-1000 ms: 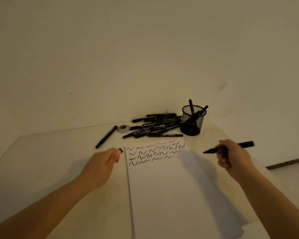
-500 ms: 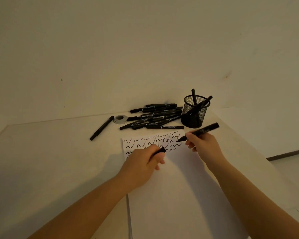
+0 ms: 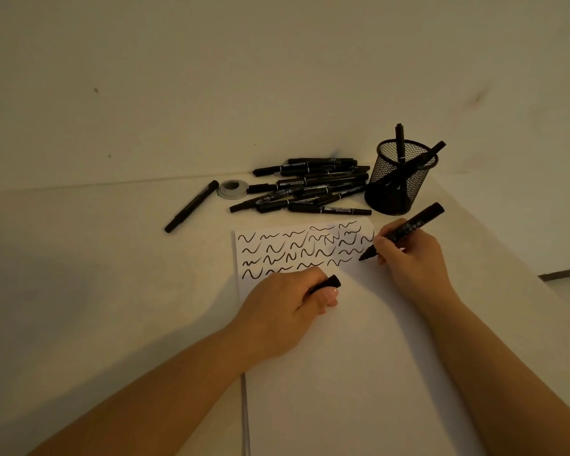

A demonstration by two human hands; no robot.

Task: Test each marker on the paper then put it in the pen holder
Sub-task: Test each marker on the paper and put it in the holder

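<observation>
The left hand (image 3: 283, 307) rests on smooth white paper (image 3: 352, 357), pinching a stubby black cap (image 3: 328, 284). The right hand (image 3: 408, 255) grips a cylindrical black marker (image 3: 408, 229), tip on the sheet. Beyond, loose markers (image 3: 313, 187) lie heaped beside the round wire-mesh pen holder (image 3: 397, 182).

Everything placed from the paper (image 3: 359, 357) on the table (image 3: 96, 291) in front of me.

Behind the paper's far edge lies the pile of markers (image 3: 313, 187); the pen holder (image 3: 399, 182) stands behind its far right corner, with markers in it. A roll of tape (image 3: 232, 189) and a lone marker (image 3: 191, 206) lie behind and left. My left hand (image 3: 283, 311) rests on the paper; my right hand (image 3: 412, 255) sets a marker (image 3: 405, 232) on its right side.
</observation>
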